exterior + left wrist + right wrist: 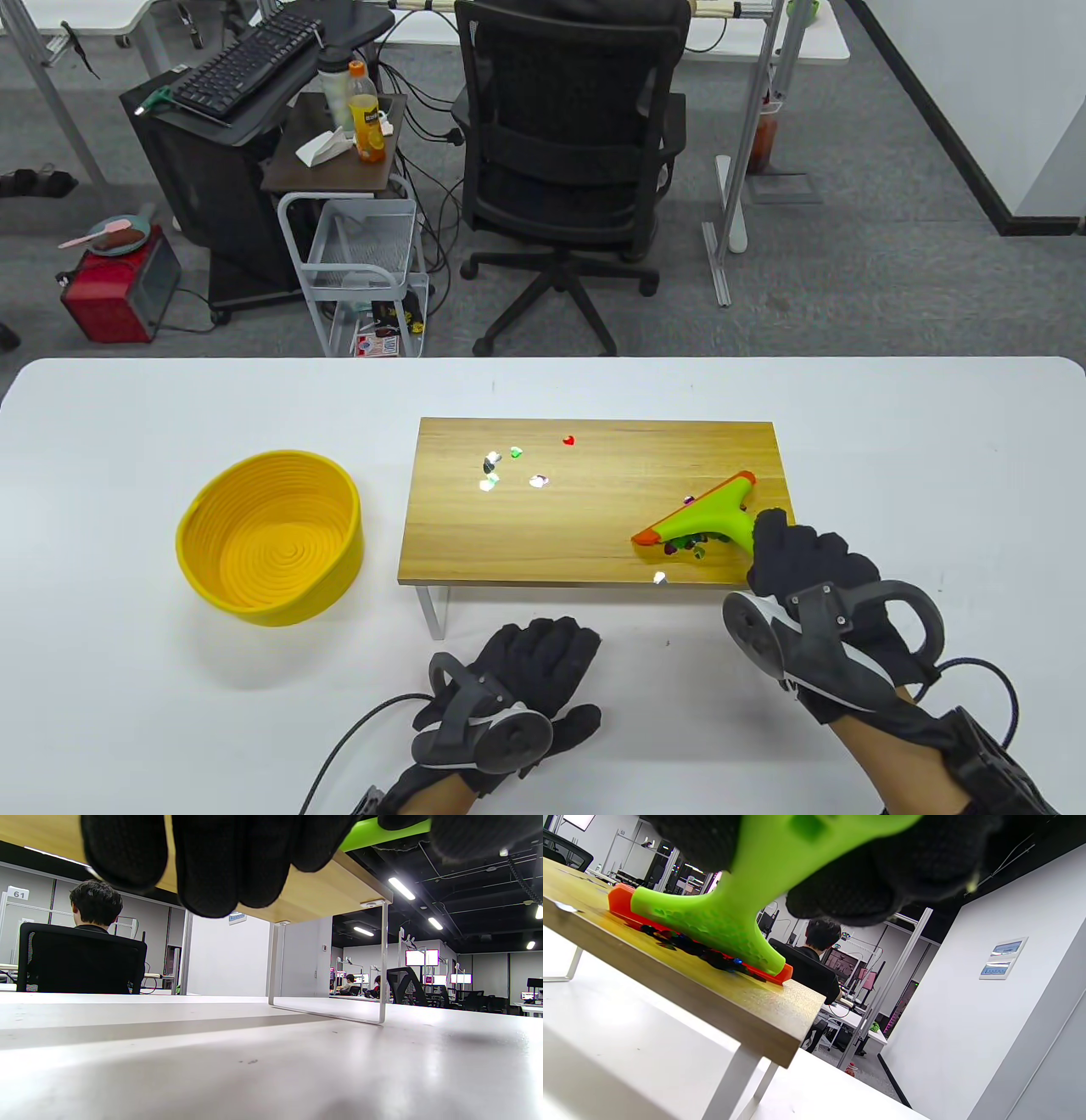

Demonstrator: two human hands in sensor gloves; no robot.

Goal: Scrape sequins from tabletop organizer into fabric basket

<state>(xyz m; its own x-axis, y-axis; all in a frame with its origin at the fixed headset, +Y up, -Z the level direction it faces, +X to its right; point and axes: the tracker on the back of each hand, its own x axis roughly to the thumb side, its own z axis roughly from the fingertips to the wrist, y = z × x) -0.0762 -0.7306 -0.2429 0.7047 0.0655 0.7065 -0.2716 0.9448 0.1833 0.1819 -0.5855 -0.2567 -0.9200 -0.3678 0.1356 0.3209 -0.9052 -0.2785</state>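
Several sequins (689,543) hide under the scraper (708,518) gripped by right hand (806,569); left hand (517,679) rests flat, empty.

white table (127,441) | on it: yellow basket (270,536), wooden organizer (594,501), left hand (517,679)

Wooden organizer (594,501) on white table (127,407), taken as landmark. Right hand (814,577) at organizer's near right corner, grips handle of green scraper (708,519) (orange blade edge on wood). Dark sequin pile (691,546) against blade's near side; loose sequins (509,471) on organizer's far left part, red one (568,440) near far edge. Yellow basket (270,536) left of organizer, apart. Left hand (517,679) on table, in front of organizer
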